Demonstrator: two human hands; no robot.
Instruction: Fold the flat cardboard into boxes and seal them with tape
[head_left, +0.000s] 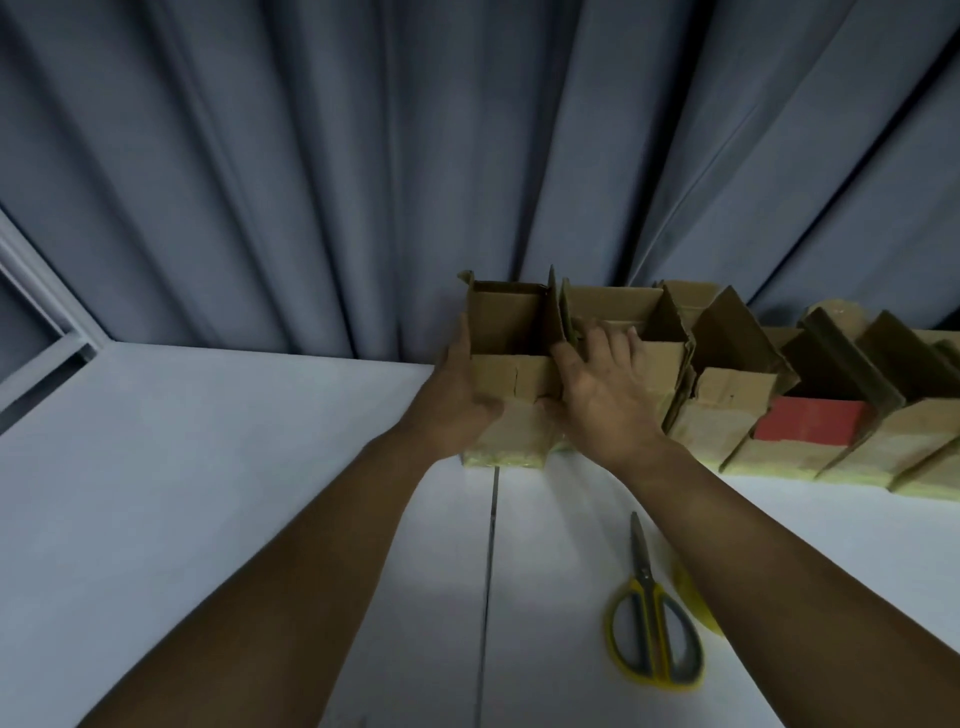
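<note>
Head view: at the far edge of the table (208, 467), against the curtain (363, 156), the end box (514, 371) stood open-topped at the left end of the row of boxes (727, 384); the left hand (457, 395) pressed flat on its left wall; the right hand (602, 384) lay spread and uncurled over its right front corner; neither clenched. A hard sideways push could likely crush the upright flap between neighbours or skew the row; scissors (649, 623) lay toward the near edge.
</note>
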